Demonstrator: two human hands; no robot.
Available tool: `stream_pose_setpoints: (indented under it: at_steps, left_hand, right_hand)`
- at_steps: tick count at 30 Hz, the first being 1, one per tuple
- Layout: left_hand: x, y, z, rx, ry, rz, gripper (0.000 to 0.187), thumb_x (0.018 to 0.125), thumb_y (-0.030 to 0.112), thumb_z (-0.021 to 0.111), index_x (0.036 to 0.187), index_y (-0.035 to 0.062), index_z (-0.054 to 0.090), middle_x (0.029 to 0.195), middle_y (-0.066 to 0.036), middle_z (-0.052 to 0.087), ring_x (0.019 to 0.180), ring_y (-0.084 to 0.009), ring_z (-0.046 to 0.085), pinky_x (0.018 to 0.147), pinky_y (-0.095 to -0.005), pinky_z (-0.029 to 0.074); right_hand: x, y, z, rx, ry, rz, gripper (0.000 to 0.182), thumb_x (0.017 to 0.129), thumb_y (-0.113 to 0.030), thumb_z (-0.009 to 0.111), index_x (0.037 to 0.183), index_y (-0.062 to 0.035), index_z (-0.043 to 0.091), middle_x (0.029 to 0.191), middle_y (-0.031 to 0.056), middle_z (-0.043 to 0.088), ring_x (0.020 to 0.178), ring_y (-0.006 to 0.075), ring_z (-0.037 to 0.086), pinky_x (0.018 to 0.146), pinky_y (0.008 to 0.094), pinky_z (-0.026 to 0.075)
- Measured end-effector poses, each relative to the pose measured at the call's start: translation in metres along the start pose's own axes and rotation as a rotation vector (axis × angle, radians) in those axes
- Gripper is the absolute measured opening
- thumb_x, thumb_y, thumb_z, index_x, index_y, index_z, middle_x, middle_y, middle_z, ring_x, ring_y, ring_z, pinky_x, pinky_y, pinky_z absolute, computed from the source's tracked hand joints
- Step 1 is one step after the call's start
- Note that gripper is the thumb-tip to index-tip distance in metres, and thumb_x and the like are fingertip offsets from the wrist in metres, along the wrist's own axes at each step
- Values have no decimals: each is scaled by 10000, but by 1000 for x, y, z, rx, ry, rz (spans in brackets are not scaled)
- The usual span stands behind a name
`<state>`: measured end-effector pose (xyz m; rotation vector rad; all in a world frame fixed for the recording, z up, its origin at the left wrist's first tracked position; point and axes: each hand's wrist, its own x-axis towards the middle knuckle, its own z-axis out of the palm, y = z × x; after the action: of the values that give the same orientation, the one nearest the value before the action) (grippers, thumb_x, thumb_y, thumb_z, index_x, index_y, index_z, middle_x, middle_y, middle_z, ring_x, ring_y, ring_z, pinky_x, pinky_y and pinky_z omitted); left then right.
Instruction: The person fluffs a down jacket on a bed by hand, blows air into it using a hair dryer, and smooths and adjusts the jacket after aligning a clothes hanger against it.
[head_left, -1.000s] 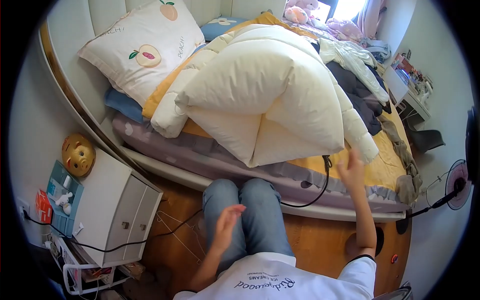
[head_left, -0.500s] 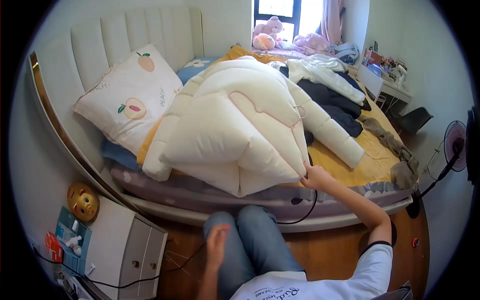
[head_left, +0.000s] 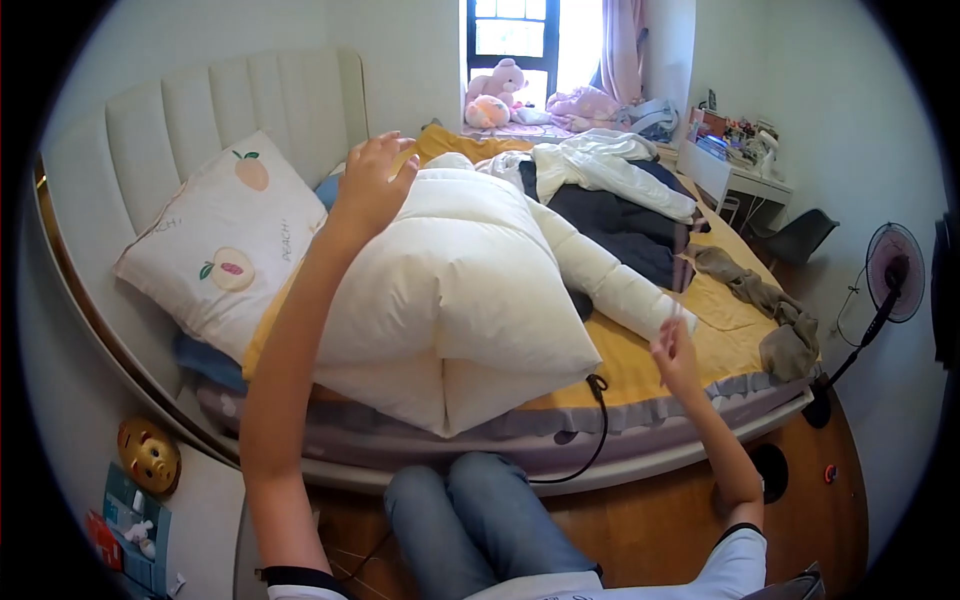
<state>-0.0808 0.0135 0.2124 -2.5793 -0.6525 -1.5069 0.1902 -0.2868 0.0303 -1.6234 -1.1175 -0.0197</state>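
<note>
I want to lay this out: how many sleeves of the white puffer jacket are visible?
1 sleeve, stretched across the yellow bed sheet towards the right hand. Another may be hidden behind the left arm or under the jacket's puffed body.

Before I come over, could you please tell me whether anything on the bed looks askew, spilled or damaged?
The brown garment lies twisted and crumpled near the right edge of the bed, and a black cable hangs over the near side, where it might snag. I see no spill or damage.
</note>
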Motion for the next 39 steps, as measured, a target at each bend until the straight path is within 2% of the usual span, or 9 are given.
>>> stream_pose_setpoints:
  at_steps: [3,5,6,7,9,12,15,24,39]
  left_hand:
    - [13,-16,32,176,-200,-165,373,845,323,438,1168,139,473,1279,-55,385,1197,-260,298,980,-442,233]
    - [14,-33,52,454,-387,-268,494,828,455,407,1265,226,366,1367,-36,259,1260,-273,202,988,-549,130]
    - [10,-33,57,464,-395,-268,494,828,455,407,1265,226,366,1367,-36,259,1260,-273,202,988,-549,130]
    - [2,-29,63,471,-485,-324,547,816,507,373,1296,252,305,1390,-27,198,1278,-275,149,978,-580,90]
    - [-17,-39,86,494,-655,-393,630,780,625,296,1332,341,187,1424,3,72,1305,-273,38,955,-630,27]
    - [-60,-50,122,448,-557,-418,627,773,633,308,1326,359,193,1423,9,78,1305,-278,27,946,-642,35]
    - [-86,-67,127,523,-529,-370,631,765,636,326,1322,366,202,1420,6,100,1300,-290,57,937,-651,42]
    - [-130,-71,170,482,-270,-207,597,755,564,434,1294,345,301,1402,-20,174,1279,-335,116,898,-683,49]
    - [-155,-84,198,483,-317,-210,591,758,565,436,1286,320,333,1387,-46,216,1276,-345,119,897,-680,30]
  right_hand:
    - [62,-19,-7,148,140,-32,249,794,-188,545,959,-38,435,795,11,454,698,88,429,607,221,367]
    - [124,-52,23,265,141,-32,424,781,-249,576,1106,-20,432,1031,119,536,941,197,513,789,298,408]
    - [153,-66,50,171,141,-122,486,753,-296,590,1122,-26,425,1015,152,541,950,231,531,789,313,420]
    - [174,-93,78,-10,72,40,532,728,-335,587,1134,-34,421,977,192,545,919,279,548,787,346,434]
    - [201,-108,153,-367,238,-114,512,715,-306,565,1117,-19,431,1040,195,494,885,343,536,758,419,441]
    - [207,-80,243,-585,269,-175,465,673,-261,586,1055,-26,464,1060,162,482,1019,366,410,713,392,485]
    - [190,-59,272,-602,193,-173,435,660,-226,590,1028,-29,471,1122,183,476,1012,381,406,717,397,488]
    - [169,-12,275,-592,148,-207,406,636,-189,581,988,-16,475,1163,198,463,1025,368,408,722,394,492]
    - [153,24,306,-514,149,-196,498,602,-263,668,968,-8,446,1231,187,393,1016,348,429,701,375,496]
